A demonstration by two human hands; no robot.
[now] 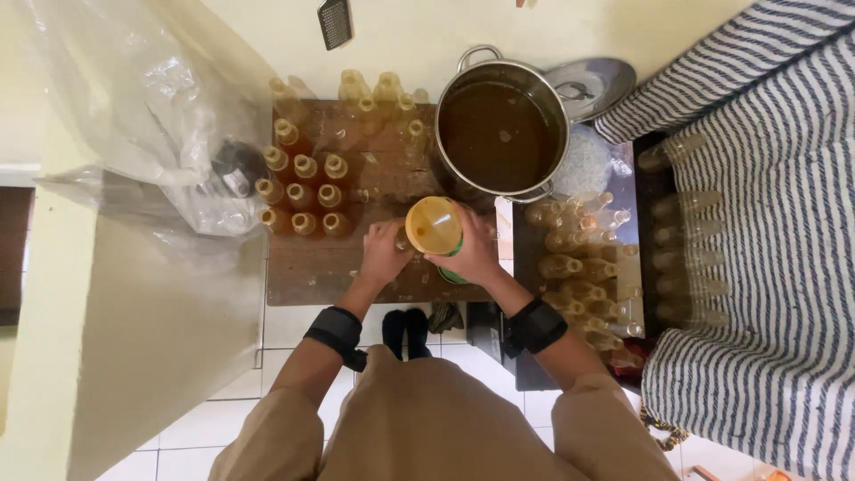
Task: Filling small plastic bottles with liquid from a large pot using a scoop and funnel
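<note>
- Head view: a yellow plastic funnel stands upright, mouth up, near the front edge of the small brown wooden table, between both hands.
- The right hand is closed around the green-capped bottle under the funnel, touching the funnel's right side.
- The left hand lies just left of the funnel, fingers curled narrow at its rim; what it grips is hidden.
- Both hands are equally near the funnel.
- A steel pot of brown liquid sits at the table's far right corner; filled amber bottles cluster at the left edge.
</note>
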